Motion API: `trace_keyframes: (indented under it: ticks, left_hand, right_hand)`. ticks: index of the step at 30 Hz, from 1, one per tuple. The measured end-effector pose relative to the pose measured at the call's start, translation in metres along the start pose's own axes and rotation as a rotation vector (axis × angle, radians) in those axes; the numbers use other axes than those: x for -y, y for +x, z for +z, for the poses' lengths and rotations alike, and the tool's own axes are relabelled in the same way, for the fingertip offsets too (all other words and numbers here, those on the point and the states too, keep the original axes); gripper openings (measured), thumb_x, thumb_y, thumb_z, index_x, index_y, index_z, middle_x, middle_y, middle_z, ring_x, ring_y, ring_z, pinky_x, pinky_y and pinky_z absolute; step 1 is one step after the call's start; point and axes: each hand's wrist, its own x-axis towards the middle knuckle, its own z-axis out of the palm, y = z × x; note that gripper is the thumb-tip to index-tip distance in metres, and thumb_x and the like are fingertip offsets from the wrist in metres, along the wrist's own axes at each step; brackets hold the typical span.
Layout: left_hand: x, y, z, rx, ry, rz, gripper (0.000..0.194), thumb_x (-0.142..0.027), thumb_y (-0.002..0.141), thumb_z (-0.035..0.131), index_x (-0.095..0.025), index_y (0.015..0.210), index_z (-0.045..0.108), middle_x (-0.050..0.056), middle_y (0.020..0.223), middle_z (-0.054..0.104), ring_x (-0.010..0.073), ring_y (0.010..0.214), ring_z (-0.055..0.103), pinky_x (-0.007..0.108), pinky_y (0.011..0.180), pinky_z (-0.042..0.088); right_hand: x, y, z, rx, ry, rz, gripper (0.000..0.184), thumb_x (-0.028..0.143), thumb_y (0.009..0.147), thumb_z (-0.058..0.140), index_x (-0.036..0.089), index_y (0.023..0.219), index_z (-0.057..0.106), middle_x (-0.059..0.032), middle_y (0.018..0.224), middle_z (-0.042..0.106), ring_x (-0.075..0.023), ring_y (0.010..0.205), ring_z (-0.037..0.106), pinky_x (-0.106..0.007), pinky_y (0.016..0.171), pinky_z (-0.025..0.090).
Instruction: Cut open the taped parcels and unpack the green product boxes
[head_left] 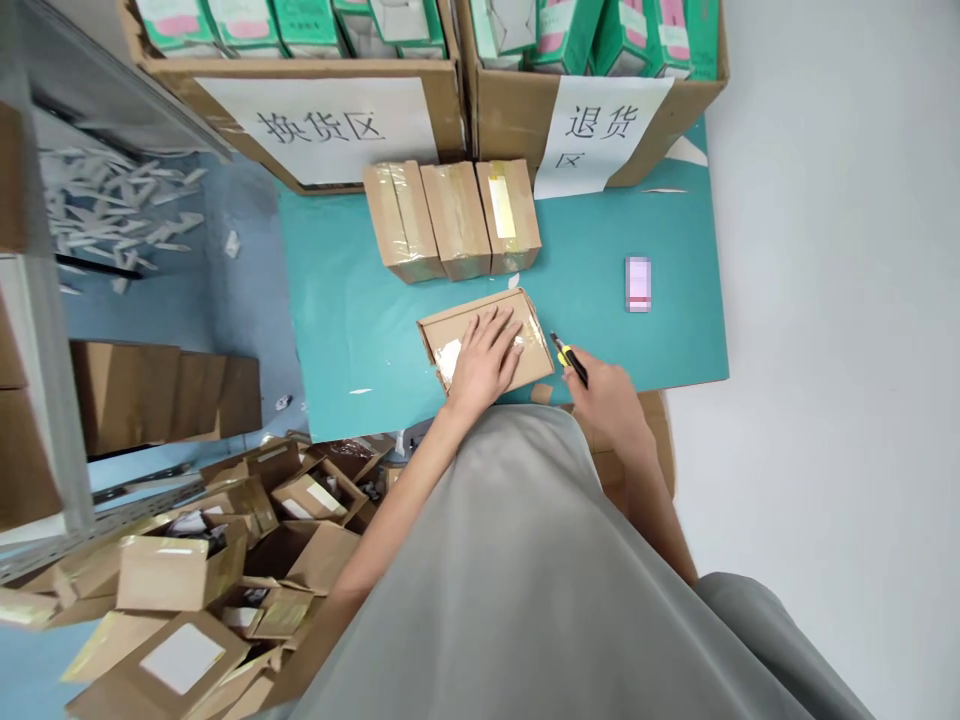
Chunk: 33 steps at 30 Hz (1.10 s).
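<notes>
A loose, plain grey garment [517, 560] drapes in soft folds.

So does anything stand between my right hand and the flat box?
Nothing visible does; only the cutter in your right hand juts toward the flat box. A cardboard scrap lies by its near corner.

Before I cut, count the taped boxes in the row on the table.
3, side by side on the table: left box, middle box, right box with a yellow label; none looks hidden.
</notes>
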Motion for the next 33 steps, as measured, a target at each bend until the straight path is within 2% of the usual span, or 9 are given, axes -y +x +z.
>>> trace_keyframes:
  ticks: [3, 5, 8, 11, 15, 19, 23, 28, 33]
  left_hand:
    - [0.008, -0.025, -0.02, -0.041, 0.014, -0.019, 0.05, -0.047, 0.116, 0.048, -0.028, 0.16, 0.064, 0.012, 0.175, 0.056, 0.0314, 0.172, 0.039, 0.064, 0.143, 0.026]
    - [0.016, -0.044, -0.034, -0.073, 0.037, -0.059, 0.053, -0.05, 0.117, 0.045, -0.028, 0.162, 0.063, 0.012, 0.175, 0.056, 0.0307, 0.173, 0.038, 0.064, 0.143, 0.028]
    - [0.03, -0.071, -0.055, -0.127, 0.058, -0.118, 0.057, -0.055, 0.118, 0.039, -0.028, 0.163, 0.063, 0.013, 0.176, 0.054, 0.0294, 0.173, 0.037, 0.061, 0.142, 0.031]
    - [0.041, -0.094, -0.074, -0.175, 0.061, -0.167, 0.06, -0.059, 0.118, 0.038, -0.028, 0.162, 0.064, 0.014, 0.176, 0.054, 0.0303, 0.171, 0.042, 0.062, 0.139, 0.037]
    - [0.048, -0.12, -0.092, -0.326, 0.092, -0.285, 0.061, -0.063, 0.117, 0.038, -0.028, 0.155, 0.07, 0.016, 0.169, 0.062, 0.0326, 0.163, 0.053, 0.063, 0.135, 0.042]
    - [0.051, -0.134, -0.095, -0.46, 0.033, -0.422, 0.062, -0.068, 0.115, 0.043, -0.027, 0.15, 0.072, 0.018, 0.157, 0.07, 0.0335, 0.151, 0.063, 0.059, 0.128, 0.051]
    - [0.059, -0.122, -0.079, -0.428, -0.109, -0.453, 0.068, -0.072, 0.107, 0.058, -0.023, 0.153, 0.069, 0.021, 0.159, 0.067, 0.0352, 0.15, 0.064, 0.055, 0.124, 0.056]
    - [0.073, -0.088, -0.032, -0.332, -0.331, -0.459, 0.071, -0.071, 0.104, 0.064, -0.02, 0.153, 0.065, 0.022, 0.161, 0.065, 0.0336, 0.147, 0.067, 0.051, 0.121, 0.059]
    - [0.09, -0.071, 0.018, -0.238, -0.535, -0.455, 0.082, -0.08, 0.099, 0.066, -0.017, 0.152, 0.065, 0.023, 0.161, 0.065, 0.0376, 0.149, 0.065, 0.055, 0.12, 0.06]
  right_hand:
    - [-0.03, 0.024, 0.021, -0.09, 0.305, -0.028, 0.038, 0.043, 0.118, 0.043, 0.022, 0.132, 0.071, -0.0109, 0.12, 0.086, -0.0243, 0.083, 0.082, -0.038, 0.086, 0.063]
    - [-0.051, 0.06, 0.052, -0.096, 0.502, -0.003, 0.04, 0.046, 0.118, 0.041, 0.019, 0.13, 0.068, -0.0132, 0.122, 0.086, -0.0207, 0.078, 0.081, -0.035, 0.08, 0.065]
    - [-0.067, 0.119, 0.108, -0.083, 0.737, 0.109, 0.034, 0.043, 0.115, 0.048, 0.016, 0.125, 0.064, -0.0159, 0.122, 0.084, -0.0179, 0.087, 0.081, -0.028, 0.079, 0.064]
    - [-0.063, 0.153, 0.151, -0.031, 0.854, 0.173, 0.029, 0.044, 0.11, 0.056, 0.017, 0.113, 0.065, -0.0113, 0.106, 0.084, -0.0177, 0.092, 0.078, -0.028, 0.084, 0.063]
    - [-0.044, 0.156, 0.174, 0.0, 0.872, 0.056, 0.034, 0.05, 0.104, 0.06, 0.018, 0.104, 0.068, -0.0078, 0.099, 0.081, -0.0203, 0.096, 0.073, -0.03, 0.09, 0.059]
    - [-0.033, 0.14, 0.168, 0.047, 0.77, -0.086, 0.037, 0.053, 0.106, 0.053, 0.02, 0.105, 0.068, -0.0041, 0.092, 0.076, -0.0193, 0.083, 0.068, -0.028, 0.082, 0.055]
    - [-0.041, 0.122, 0.138, -0.097, 0.503, -0.153, 0.036, 0.049, 0.108, 0.046, 0.021, 0.103, 0.068, -0.0051, 0.089, 0.074, -0.023, 0.085, 0.068, -0.031, 0.084, 0.053]
    - [-0.07, 0.108, 0.092, -0.256, 0.294, -0.115, 0.047, 0.053, 0.113, 0.037, 0.02, 0.116, 0.069, -0.0115, 0.1, 0.078, -0.0282, 0.093, 0.071, -0.036, 0.089, 0.054]
    - [-0.102, 0.107, 0.079, -0.297, 0.163, -0.045, 0.051, 0.056, 0.114, 0.034, 0.02, 0.114, 0.071, -0.0154, 0.1, 0.079, -0.0321, 0.091, 0.072, -0.04, 0.087, 0.055]
